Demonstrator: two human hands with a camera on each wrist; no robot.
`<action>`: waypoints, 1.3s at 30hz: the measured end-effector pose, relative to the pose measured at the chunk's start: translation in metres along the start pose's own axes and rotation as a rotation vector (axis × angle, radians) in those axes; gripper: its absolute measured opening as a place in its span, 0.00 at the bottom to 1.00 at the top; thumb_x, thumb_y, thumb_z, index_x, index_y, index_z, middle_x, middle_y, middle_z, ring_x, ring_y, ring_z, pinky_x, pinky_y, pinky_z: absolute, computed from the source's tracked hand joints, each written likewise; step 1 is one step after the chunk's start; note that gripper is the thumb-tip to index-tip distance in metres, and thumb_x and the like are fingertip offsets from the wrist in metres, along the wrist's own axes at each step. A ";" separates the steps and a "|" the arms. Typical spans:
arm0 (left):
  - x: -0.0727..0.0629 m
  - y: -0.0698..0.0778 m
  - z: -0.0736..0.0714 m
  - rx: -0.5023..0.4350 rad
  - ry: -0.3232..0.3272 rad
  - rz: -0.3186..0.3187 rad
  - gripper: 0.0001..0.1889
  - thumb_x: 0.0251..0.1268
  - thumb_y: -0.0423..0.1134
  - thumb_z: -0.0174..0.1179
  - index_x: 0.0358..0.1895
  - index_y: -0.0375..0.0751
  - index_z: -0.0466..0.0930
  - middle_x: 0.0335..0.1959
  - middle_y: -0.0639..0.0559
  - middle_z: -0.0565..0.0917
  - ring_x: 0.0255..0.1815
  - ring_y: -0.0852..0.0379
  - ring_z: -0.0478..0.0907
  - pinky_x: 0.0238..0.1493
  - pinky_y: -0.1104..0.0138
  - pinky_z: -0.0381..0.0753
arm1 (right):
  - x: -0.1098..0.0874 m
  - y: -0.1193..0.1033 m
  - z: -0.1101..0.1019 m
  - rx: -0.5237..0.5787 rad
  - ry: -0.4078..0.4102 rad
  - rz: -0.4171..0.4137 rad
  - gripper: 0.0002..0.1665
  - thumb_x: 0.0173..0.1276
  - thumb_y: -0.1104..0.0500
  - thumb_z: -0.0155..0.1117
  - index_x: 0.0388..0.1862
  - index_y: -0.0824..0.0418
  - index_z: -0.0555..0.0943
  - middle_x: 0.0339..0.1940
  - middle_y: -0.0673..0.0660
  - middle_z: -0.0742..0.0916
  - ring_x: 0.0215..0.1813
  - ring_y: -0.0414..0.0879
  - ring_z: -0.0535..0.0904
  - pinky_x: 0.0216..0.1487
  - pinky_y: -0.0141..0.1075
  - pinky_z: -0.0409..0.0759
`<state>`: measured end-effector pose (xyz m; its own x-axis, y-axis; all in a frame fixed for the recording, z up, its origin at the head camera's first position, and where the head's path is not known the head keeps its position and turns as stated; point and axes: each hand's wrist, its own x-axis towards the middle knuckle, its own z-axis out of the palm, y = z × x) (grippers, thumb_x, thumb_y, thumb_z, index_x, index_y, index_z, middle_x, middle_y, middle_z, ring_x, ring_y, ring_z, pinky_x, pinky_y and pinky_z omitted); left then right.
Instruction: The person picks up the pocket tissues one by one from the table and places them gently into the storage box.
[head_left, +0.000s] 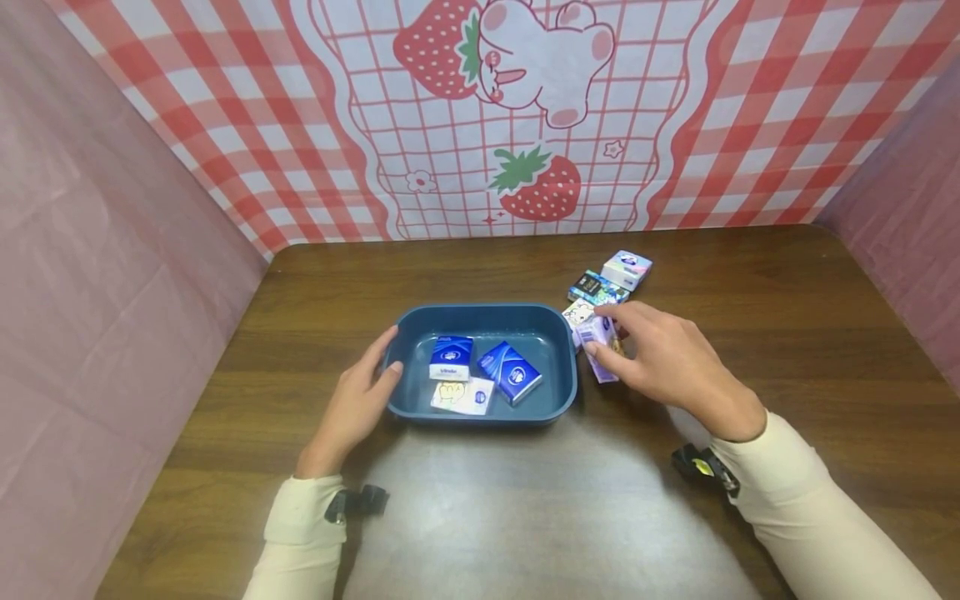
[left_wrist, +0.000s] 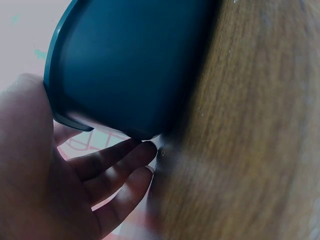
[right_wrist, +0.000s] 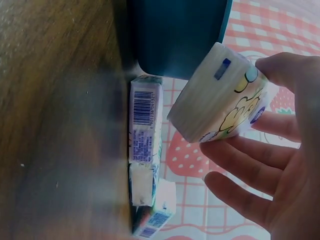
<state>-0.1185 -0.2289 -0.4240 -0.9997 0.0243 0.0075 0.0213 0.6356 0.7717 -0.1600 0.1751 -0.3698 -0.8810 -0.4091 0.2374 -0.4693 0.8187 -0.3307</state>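
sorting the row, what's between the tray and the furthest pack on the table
A white pack and a dark patterned pack, in the head view.

Deep-blue packs (head_left: 513,372) and a white pack (head_left: 465,397) with a yellow figure colour a dark-teal tub (head_left: 558,333) at the left hand (head_left: 354,402); in the right hand (head_left: 671,354), a pale pack (right_wrist: 212,100) bears a yellow cartoon; beyond both, red strawberries (head_left: 546,192) and red-and-white checks pattern the backdrop (head_left: 795,92).

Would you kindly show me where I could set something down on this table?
Bare tabletop lies in front of the blue tray, between the two sleeves, also left of the left hand and right of the right hand. It's crowded just right of the tray, where that hand holds a small pack by loose packs.
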 end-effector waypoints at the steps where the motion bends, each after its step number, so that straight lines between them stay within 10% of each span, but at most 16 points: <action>1: 0.000 0.000 0.000 0.000 0.000 0.000 0.29 0.78 0.51 0.49 0.79 0.68 0.56 0.77 0.50 0.63 0.74 0.41 0.63 0.70 0.40 0.62 | 0.000 0.000 0.000 0.007 0.003 -0.003 0.32 0.65 0.40 0.70 0.63 0.56 0.79 0.43 0.54 0.85 0.37 0.47 0.80 0.36 0.44 0.84; 39: -0.001 0.001 0.000 -0.006 -0.009 -0.016 0.29 0.78 0.55 0.48 0.79 0.69 0.55 0.78 0.51 0.62 0.75 0.41 0.62 0.70 0.40 0.62 | 0.011 -0.009 -0.003 0.060 0.063 -0.082 0.33 0.65 0.42 0.70 0.63 0.58 0.79 0.50 0.57 0.87 0.41 0.48 0.85 0.38 0.45 0.86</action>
<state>-0.1180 -0.2287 -0.4233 -0.9997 0.0216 -0.0103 0.0056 0.6316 0.7753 -0.1656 0.1643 -0.3619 -0.8348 -0.4462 0.3227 -0.5443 0.7570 -0.3615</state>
